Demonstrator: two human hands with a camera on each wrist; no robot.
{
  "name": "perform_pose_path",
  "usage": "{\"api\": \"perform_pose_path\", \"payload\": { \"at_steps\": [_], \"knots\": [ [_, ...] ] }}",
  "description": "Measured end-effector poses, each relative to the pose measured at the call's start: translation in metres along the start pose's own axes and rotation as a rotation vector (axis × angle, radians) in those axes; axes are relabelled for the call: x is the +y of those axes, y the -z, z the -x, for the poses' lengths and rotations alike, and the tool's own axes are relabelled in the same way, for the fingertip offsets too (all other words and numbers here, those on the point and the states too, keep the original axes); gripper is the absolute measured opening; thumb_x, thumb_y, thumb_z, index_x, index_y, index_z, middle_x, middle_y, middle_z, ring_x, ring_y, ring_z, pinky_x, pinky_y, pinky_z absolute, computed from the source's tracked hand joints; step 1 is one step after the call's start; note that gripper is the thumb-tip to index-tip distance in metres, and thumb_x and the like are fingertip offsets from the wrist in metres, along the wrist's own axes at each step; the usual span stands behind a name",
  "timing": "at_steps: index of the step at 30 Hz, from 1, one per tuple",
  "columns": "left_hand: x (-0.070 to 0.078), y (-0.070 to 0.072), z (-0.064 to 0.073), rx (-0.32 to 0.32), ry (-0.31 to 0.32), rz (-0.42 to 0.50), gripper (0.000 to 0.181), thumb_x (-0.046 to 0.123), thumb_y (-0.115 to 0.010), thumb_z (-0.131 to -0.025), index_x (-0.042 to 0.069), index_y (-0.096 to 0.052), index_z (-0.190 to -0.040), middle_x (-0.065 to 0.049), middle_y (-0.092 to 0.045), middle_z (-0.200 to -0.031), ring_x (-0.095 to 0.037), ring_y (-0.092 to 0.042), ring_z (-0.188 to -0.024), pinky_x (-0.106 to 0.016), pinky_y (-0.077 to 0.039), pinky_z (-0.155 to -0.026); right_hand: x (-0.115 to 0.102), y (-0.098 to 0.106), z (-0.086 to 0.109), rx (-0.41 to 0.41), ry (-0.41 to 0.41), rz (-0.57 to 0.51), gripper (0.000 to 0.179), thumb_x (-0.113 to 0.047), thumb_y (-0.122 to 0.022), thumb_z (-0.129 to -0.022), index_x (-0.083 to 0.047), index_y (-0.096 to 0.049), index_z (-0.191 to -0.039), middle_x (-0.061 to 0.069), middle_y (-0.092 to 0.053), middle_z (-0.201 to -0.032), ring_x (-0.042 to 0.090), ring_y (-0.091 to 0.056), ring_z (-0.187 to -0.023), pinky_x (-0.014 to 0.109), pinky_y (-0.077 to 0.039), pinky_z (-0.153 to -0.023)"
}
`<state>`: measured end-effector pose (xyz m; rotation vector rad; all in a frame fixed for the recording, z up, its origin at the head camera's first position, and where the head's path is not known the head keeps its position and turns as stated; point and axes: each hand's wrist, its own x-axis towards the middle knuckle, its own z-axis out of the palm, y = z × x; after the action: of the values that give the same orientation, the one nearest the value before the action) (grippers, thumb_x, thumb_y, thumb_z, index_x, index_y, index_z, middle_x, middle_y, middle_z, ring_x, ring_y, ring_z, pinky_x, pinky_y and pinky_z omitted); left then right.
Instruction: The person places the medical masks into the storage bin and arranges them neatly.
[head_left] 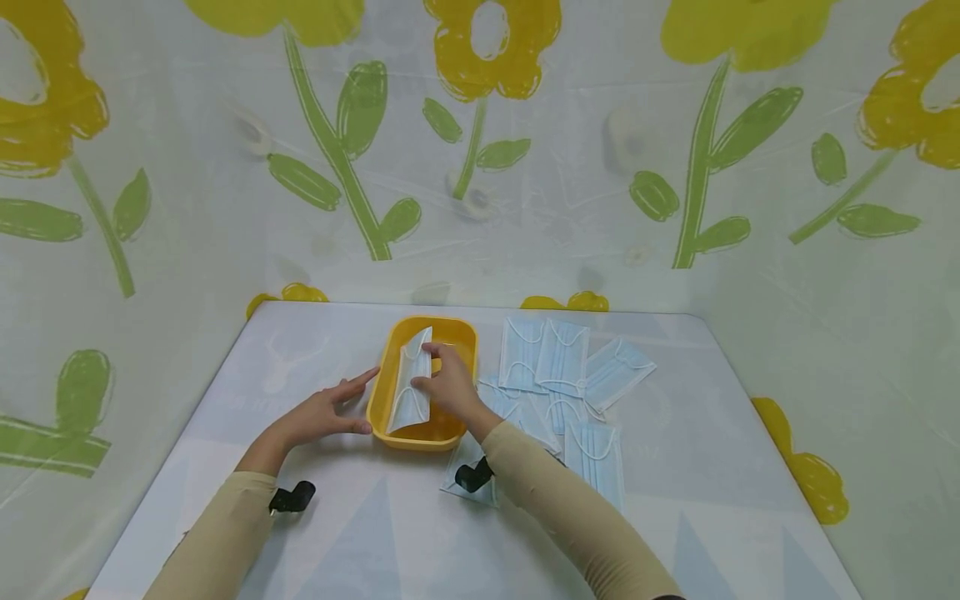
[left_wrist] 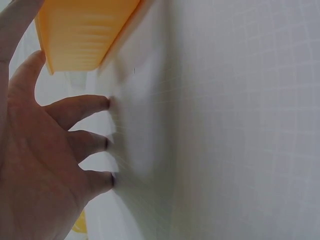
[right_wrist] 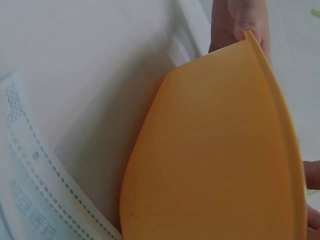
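A yellow plastic basin (head_left: 420,444) stands on the table, seen from its side in both wrist views. My right hand (head_left: 453,386) reaches over the basin's right rim and pinches the right edge of a light-blue disposable face mask (head_left: 410,398). This mask is tilted inside the basin, its ear loops showing. At the basin's left side my left hand (head_left: 326,414) has its fingers spread, with the index finger and thumb at the rim. In the left wrist view, the other fingertips (left_wrist: 104,144) come down near the tabletop. The basin wall hides most of the right hand in the right wrist view.
Several more face masks (head_left: 564,354) lie overlapping right of the basin, some under the right forearm. One mask (right_wrist: 45,185) lies close beside the basin's wall. The pale table (head_left: 360,517) meets a flower-printed curtain (head_left: 480,233) at the back and sides.
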<state>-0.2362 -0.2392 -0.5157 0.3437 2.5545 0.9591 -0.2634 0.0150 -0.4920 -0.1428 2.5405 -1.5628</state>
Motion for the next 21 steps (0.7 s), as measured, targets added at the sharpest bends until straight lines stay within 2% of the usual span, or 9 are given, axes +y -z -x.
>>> {"api": "perform_pose_path", "payload": {
  "at_steps": [10,21],
  "knots": [
    [0.0006,0.0005,0.0011,0.002,-0.01,0.002,0.106,0.058,-0.082,-0.078,0.04,-0.02,-0.162,-0.02,-0.039,-0.158,-0.054,-0.01,-0.15,-0.08,-0.014,-0.11,0.003,-0.0001,-0.0005,-0.045,0.026,0.054,0.062,-0.009,-0.079,-0.089,-0.006,-0.052,-0.145,0.012,-0.055,-0.134,0.018,-0.063,-0.092,0.03,-0.059,-0.088],
    [0.0014,0.0005,0.0013,0.001,-0.021,0.006,0.105,0.055,-0.082,-0.08,0.038,-0.02,-0.163,-0.021,-0.038,-0.158,-0.054,-0.01,-0.15,-0.079,-0.014,-0.11,0.0008,0.0009,-0.0011,-0.079,0.012,0.147,0.061,-0.014,-0.077,-0.091,-0.004,-0.052,-0.146,0.013,-0.056,-0.137,0.026,-0.054,-0.118,0.04,-0.045,-0.111]
  ]
}}
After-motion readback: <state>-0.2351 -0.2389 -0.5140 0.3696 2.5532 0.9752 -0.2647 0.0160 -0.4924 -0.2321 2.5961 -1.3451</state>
